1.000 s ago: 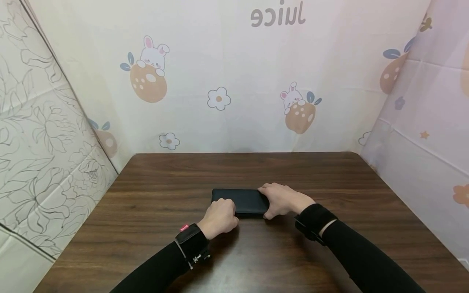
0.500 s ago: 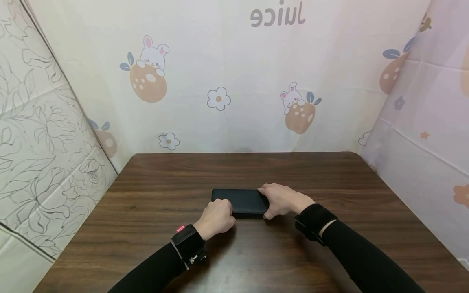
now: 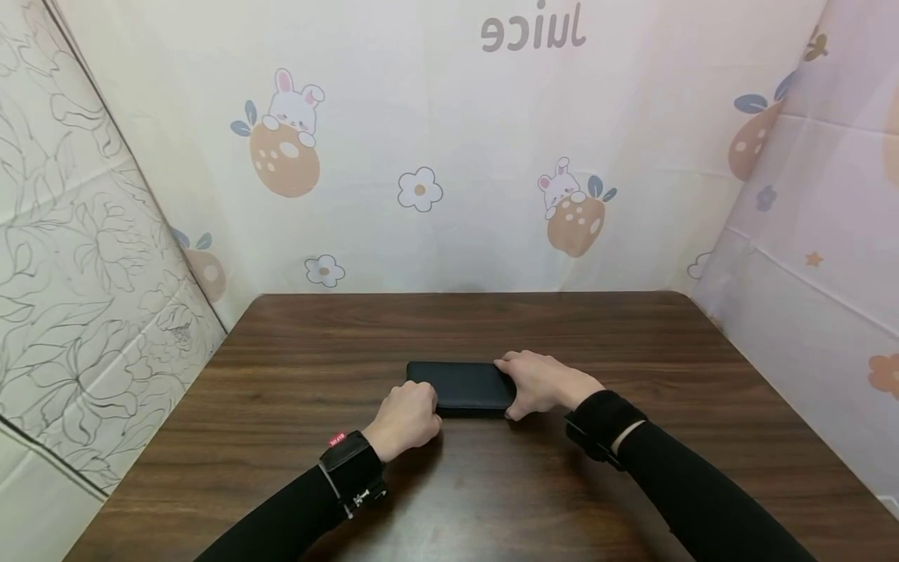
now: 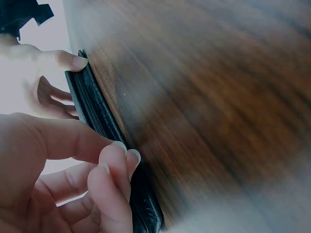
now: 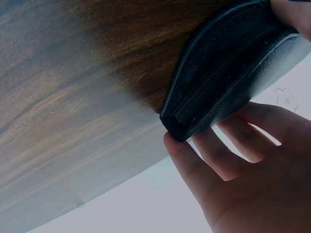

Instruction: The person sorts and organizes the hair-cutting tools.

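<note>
A black zippered wallet [image 3: 469, 385] lies flat near the middle of the wooden table. Its zipper [image 4: 91, 112] runs along the long side facing the person, and the teeth look meshed in the right wrist view. My left hand [image 3: 406, 417] pinches at this zipper with thumb and curled fingers, left of the wallet's middle; the pull itself is hidden between the fingertips. At the right end, my right hand [image 3: 544, 385] grips the wallet, thumb on the near corner and fingers [image 5: 221, 150] over the far side and end.
The brown table [image 3: 337, 332] reaches back to a pale curtain [image 3: 477, 234] printed with rabbits, fruit and flowers. More printed cloth hangs at the right, and a flower-patterned panel [image 3: 91, 257] stands at the left. Both wrists wear black straps.
My left hand has slid leftward along the wallet's near edge, uncovering more of that edge. My right hand and the wallet have stayed in place.
</note>
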### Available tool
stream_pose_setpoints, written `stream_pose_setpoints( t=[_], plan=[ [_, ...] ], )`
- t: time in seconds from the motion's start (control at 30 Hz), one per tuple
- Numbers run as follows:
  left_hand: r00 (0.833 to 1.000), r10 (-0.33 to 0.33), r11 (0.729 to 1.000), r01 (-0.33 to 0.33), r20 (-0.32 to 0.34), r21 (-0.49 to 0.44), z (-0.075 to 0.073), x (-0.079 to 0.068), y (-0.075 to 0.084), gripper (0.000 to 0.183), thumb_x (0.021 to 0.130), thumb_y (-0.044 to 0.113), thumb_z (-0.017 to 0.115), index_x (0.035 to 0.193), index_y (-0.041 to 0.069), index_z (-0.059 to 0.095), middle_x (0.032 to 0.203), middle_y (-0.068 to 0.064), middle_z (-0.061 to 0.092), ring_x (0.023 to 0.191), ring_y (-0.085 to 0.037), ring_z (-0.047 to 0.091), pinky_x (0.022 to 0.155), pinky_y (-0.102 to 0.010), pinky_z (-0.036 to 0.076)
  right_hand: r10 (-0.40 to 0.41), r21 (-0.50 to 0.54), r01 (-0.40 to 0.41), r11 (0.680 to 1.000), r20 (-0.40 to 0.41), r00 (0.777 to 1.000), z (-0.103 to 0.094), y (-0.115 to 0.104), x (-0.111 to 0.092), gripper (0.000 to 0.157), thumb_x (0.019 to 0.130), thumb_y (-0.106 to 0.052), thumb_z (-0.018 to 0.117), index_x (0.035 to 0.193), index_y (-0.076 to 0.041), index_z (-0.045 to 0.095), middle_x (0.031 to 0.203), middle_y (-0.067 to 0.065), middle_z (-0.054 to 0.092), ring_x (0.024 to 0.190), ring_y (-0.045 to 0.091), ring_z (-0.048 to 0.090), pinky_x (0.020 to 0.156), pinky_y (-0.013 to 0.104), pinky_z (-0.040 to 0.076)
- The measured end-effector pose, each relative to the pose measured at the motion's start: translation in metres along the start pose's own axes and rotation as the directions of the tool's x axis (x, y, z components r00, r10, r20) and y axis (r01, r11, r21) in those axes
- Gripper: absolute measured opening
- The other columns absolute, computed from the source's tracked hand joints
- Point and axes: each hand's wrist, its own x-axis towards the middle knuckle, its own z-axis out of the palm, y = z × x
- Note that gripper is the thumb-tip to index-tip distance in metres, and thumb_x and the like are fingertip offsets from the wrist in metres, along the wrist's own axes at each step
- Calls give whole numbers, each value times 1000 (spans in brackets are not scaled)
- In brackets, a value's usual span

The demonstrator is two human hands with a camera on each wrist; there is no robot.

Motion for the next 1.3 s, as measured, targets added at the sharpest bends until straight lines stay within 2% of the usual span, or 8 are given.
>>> stream_pose_setpoints(
  t=[0.3, 0.67, 0.9, 1.07, 1.3],
  plan=[
    [1000, -10, 1000, 10, 4, 10, -1, 0, -2, 42, 79, -2, 61, 54, 17, 34, 51, 7, 24, 46, -10, 23, 46, -26, 21, 1, -9, -1, 1000, 9, 1000, 0, 0, 1, 85, 79, -29, 83, 150, -1, 47, 145, 15, 51, 128, 34, 52, 101, 50, 46],
    [1000, 4, 997, -2, 27, -77, -4, -5, -4, 48, 85, -2, 63, 57, 19, 30, 52, 7, 20, 47, -8, 18, 50, -27, 17, -13, 2, 13, 1000, 7, 1000, -1, -2, -3, 84, 80, -29, 83, 150, 1, 46, 148, 19, 48, 133, 39, 49, 103, 54, 44],
    [1000, -11, 998, 13, 19, -64, -5, -7, -8, 48, 85, -3, 61, 58, 19, 29, 53, 7, 19, 48, -9, 16, 51, -28, 16, -19, -8, 19, 1000, -4, 1000, -2, -2, -1, 85, 80, -30, 84, 150, 2, 46, 148, 19, 48, 132, 39, 49, 103, 54, 45],
    [1000, 1, 998, -1, 3, -60, -4, -7, -10, 49, 83, -6, 59, 58, 19, 26, 54, 7, 15, 50, -9, 12, 52, -28, 14, -15, -13, 15, 1000, 1, 1000, -1, 0, -2, 85, 80, -30, 84, 149, 2, 46, 148, 19, 48, 132, 39, 49, 103, 54, 44],
    [1000, -12, 998, 13, 8, -64, -3, -7, -10, 48, 83, -5, 60, 58, 19, 27, 54, 7, 17, 49, -9, 14, 51, -28, 15, -8, -5, 8, 1000, -3, 1000, 0, 1, -2, 85, 79, -30, 84, 149, 1, 47, 147, 18, 49, 131, 39, 49, 102, 54, 45]
  ],
)
